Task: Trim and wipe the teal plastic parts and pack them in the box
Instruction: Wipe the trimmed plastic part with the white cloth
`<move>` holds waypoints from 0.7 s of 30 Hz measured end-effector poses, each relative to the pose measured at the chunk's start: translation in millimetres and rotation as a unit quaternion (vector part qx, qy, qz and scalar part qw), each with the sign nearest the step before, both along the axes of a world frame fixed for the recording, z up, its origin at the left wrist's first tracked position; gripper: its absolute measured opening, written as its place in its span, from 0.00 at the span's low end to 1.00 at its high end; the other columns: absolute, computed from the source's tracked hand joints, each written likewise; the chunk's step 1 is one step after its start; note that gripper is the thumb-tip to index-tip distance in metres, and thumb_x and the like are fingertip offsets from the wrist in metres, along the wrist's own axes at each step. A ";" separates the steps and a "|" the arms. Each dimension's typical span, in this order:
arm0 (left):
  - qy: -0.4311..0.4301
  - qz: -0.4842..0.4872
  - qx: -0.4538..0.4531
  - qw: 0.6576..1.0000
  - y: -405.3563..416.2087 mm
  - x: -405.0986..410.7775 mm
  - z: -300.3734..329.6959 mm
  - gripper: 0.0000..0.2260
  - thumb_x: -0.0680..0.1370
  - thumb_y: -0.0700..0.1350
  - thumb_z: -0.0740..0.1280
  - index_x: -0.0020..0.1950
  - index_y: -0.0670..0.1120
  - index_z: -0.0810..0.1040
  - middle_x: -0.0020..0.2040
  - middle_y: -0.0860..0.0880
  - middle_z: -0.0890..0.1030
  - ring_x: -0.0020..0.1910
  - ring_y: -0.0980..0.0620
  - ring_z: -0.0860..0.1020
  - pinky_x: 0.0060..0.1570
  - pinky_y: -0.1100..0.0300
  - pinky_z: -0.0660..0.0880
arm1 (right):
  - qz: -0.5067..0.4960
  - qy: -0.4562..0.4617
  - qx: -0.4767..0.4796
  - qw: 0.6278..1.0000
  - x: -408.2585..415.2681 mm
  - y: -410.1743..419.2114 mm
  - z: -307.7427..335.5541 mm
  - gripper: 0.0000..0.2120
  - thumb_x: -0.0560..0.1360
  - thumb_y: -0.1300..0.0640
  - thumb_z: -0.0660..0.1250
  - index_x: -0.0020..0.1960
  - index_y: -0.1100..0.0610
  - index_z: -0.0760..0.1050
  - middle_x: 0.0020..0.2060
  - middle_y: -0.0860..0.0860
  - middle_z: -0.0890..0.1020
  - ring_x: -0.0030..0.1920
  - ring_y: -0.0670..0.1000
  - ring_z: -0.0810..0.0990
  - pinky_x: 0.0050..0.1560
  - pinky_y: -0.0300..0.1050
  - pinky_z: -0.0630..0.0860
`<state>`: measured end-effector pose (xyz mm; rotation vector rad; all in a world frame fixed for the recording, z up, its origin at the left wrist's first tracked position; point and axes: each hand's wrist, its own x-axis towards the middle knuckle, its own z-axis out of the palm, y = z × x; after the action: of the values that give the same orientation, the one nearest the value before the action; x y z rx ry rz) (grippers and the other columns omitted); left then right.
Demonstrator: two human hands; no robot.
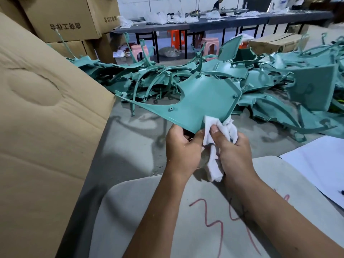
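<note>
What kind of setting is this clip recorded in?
Probably a factory finishing and packing floor: a big pile of teal moulded plastic parts on the concrete floor, stacked brown cardboard cartons, and long dark worktables behind.

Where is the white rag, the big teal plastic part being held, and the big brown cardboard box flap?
white cloth rag (226,127): head view, bunched part above the thumb.
held teal plastic part (204,97): head view, flat middle panel.
brown cardboard box flap (46,108): head view, middle of the flap.
</note>
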<state>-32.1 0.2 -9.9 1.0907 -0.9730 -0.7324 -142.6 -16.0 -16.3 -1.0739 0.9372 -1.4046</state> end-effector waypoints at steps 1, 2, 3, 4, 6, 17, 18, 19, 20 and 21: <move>0.000 -0.012 0.006 1.000 1.0 0.0 -0.5 0.12 0.76 0.37 0.74 0.59 0.42 0.82 0.52 0.48 0.87 0.52 0.48 0.86 0.52 0.48 0.83 | -0.009 -0.006 0.011 1.000 -1.5 -0.9 0.5 0.11 0.76 0.47 0.72 0.46 0.56 0.82 0.40 0.62 0.86 0.41 0.66 0.86 0.46 0.70 0.83; 0.000 -0.024 0.009 1.000 2.4 0.6 -0.8 0.12 0.76 0.36 0.74 0.59 0.41 0.82 0.52 0.47 0.87 0.52 0.47 0.86 0.51 0.48 0.84 | -0.020 -0.007 0.015 1.000 -2.1 -2.0 -0.2 0.13 0.76 0.47 0.72 0.46 0.58 0.81 0.38 0.63 0.84 0.40 0.67 0.85 0.45 0.72 0.82; -0.001 -0.034 0.010 0.999 3.0 0.1 -0.6 0.12 0.76 0.35 0.74 0.59 0.41 0.82 0.52 0.47 0.87 0.52 0.46 0.86 0.51 0.47 0.84 | -0.031 -0.003 0.014 0.999 -2.8 -2.5 -0.1 0.14 0.77 0.47 0.72 0.45 0.58 0.80 0.36 0.63 0.83 0.37 0.67 0.83 0.43 0.71 0.81; -0.004 -0.040 0.012 0.999 3.5 0.0 -0.2 0.12 0.75 0.36 0.74 0.59 0.41 0.82 0.52 0.46 0.87 0.52 0.46 0.86 0.52 0.46 0.83 | -0.043 0.008 0.008 0.999 -3.6 -2.9 -0.7 0.14 0.77 0.47 0.72 0.43 0.58 0.79 0.32 0.60 0.80 0.34 0.63 0.81 0.41 0.67 0.81; -0.029 -0.034 0.022 0.999 3.9 1.1 -0.8 0.13 0.74 0.38 0.74 0.58 0.42 0.82 0.51 0.48 0.87 0.51 0.48 0.86 0.52 0.46 0.83 | -0.075 0.034 -0.003 0.997 -6.9 -5.3 0.6 0.14 0.79 0.47 0.72 0.40 0.55 0.79 0.28 0.53 0.77 0.31 0.55 0.76 0.36 0.56 0.77; -0.143 -0.002 0.049 0.989 10.7 -2.6 -13.3 0.13 0.70 0.46 0.73 0.54 0.46 0.82 0.47 0.54 0.87 0.46 0.56 0.85 0.46 0.61 0.82 | -0.229 0.073 -0.048 0.969 -29.5 -29.2 0.7 0.11 0.79 0.50 0.69 0.60 0.48 0.71 0.45 0.40 0.81 0.43 0.42 0.79 0.51 0.45 0.77; -0.150 0.005 0.041 0.988 11.7 -2.9 -13.1 0.13 0.71 0.46 0.74 0.54 0.46 0.82 0.47 0.54 0.86 0.45 0.57 0.84 0.44 0.64 0.81 | -0.231 0.078 -0.057 0.968 -30.1 -30.1 -0.6 0.14 0.80 0.51 0.68 0.62 0.47 0.69 0.47 0.39 0.80 0.44 0.39 0.79 0.51 0.42 0.76; -0.158 0.010 0.036 0.987 12.5 -4.5 -13.3 0.12 0.71 0.45 0.74 0.54 0.46 0.82 0.46 0.55 0.86 0.44 0.58 0.84 0.43 0.65 0.80 | -0.227 0.078 -0.057 0.969 -29.8 -30.2 -0.4 0.14 0.80 0.53 0.67 0.64 0.46 0.69 0.48 0.38 0.80 0.43 0.38 0.79 0.49 0.40 0.76; -0.164 0.014 0.032 0.986 13.1 -6.9 -13.4 0.11 0.71 0.45 0.73 0.53 0.47 0.82 0.45 0.55 0.86 0.44 0.58 0.84 0.42 0.66 0.80 | -0.217 0.066 -0.057 0.972 -28.9 -30.3 0.2 0.14 0.81 0.55 0.66 0.65 0.46 0.69 0.47 0.39 0.80 0.41 0.38 0.78 0.45 0.38 0.76; -0.168 0.021 0.030 0.985 13.3 -9.5 -13.6 0.10 0.71 0.44 0.73 0.52 0.48 0.81 0.44 0.55 0.86 0.43 0.59 0.84 0.42 0.66 0.80 | -0.209 0.056 -0.049 0.975 -29.2 -31.8 -0.4 0.12 0.83 0.57 0.65 0.64 0.47 0.71 0.45 0.41 0.80 0.38 0.40 0.77 0.40 0.39 0.75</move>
<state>-41.6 13.6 -23.6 1.3095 -1.2152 -0.5557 -171.8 -47.8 -16.6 -1.0760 1.2390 -1.7618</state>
